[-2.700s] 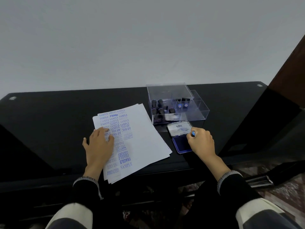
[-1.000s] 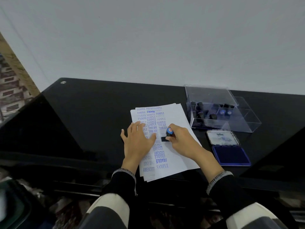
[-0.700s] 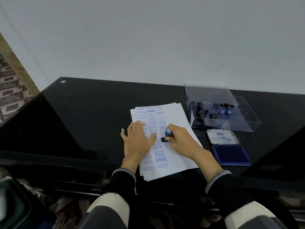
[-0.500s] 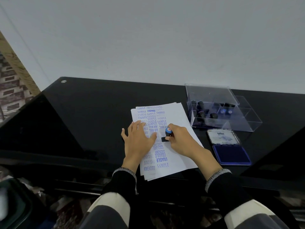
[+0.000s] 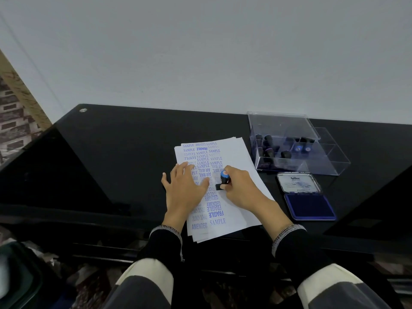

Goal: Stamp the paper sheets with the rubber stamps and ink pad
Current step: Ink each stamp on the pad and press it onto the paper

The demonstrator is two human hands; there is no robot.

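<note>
Inventory, by count:

- Hands: two. Left hand (image 5: pixel 185 188), right hand (image 5: pixel 242 189).
- Rubber stamp in use (image 5: pixel 223 180): one, black body with a blue cap.
- Paper sheets (image 5: pixel 236 157): one fanned stack; the edges overlap, so the number of sheets cannot be told.
- Ink pad (image 5: pixel 308 206): one, lid open, at 3 o'clock from the stack.
- Clear plastic box (image 5: pixel 334 161): one, at 1 o'clock from the stack.
- Stamps in the box (image 5: pixel 268 150): roughly eight; they overlap, so the exact count is unclear.
- Table (image 5: pixel 124 152): one.
</note>
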